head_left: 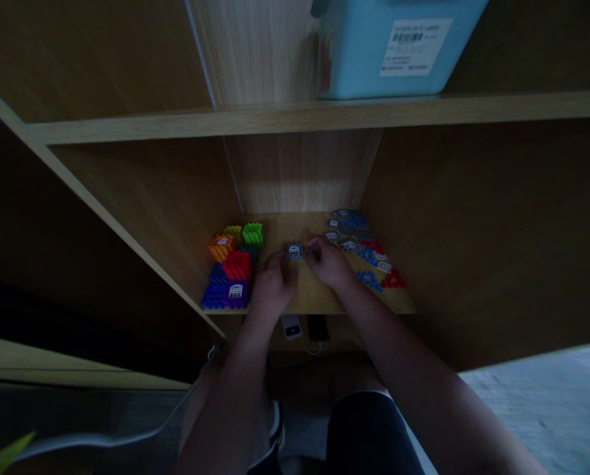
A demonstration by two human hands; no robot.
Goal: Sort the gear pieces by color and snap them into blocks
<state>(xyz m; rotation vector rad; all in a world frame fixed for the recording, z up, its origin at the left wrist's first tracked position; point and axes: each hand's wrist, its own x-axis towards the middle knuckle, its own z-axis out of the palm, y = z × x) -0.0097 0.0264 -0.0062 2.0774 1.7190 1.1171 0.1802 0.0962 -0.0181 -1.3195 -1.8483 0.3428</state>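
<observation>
Both my hands reach into a low wooden shelf compartment (319, 300). My left hand (273, 285) and my right hand (328, 261) pinch a small grey plastic block (294, 251) between their fingertips, just above the shelf board. To the left stands a cluster of assembled blocks (230, 267) in orange, green, red, blue and purple. To the right lies a heap of loose flat pieces (364, 247) in grey, blue and red, close behind my right hand.
A light blue storage bin (388, 46) with a white label sits on the shelf above. Wooden side panels close the compartment left and right. Below the shelf edge lie a small white device (291, 326) with a cable and a dark device (317, 327). My knees show at the bottom.
</observation>
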